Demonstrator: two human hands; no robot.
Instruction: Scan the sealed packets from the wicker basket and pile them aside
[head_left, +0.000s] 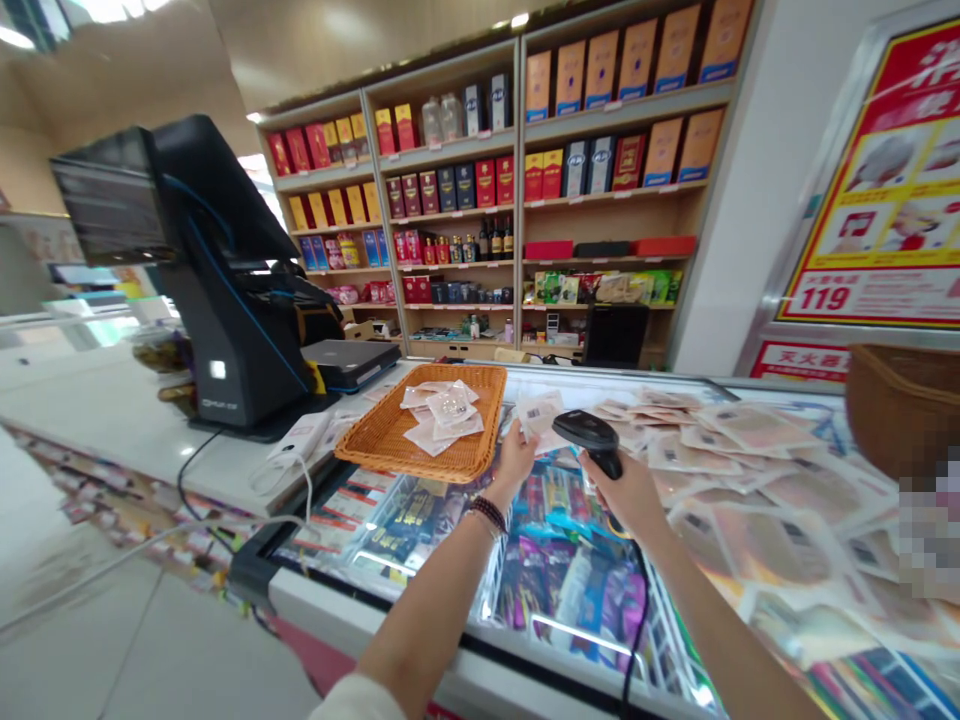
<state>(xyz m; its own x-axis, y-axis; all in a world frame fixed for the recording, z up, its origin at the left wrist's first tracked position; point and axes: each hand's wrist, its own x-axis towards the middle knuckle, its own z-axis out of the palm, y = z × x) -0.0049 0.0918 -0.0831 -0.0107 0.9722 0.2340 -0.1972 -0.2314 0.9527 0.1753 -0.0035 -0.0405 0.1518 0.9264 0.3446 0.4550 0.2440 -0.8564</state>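
In the head view, my left hand (515, 455) pinches a small clear packet with a printed label (541, 415). My right hand (626, 490) is wrapped round the handle of a black barcode scanner (589, 432), whose head points left toward that packet. Its cable hangs down past my wrist. Left of my left hand sits an orange wicker basket (360, 447) with several clear packets (448, 412) in it. To the right, many flat clear packets (757, 480) lie loosely spread and overlapping on the glass top.
Under both hands is a glass-topped freezer (352, 590) with colourful packages inside. A black point-of-sale terminal (232, 300) and a flat scale (352, 362) stand on the left counter. A white cable (187, 527) crosses the front left. A brown basket (900, 400) is at the right.
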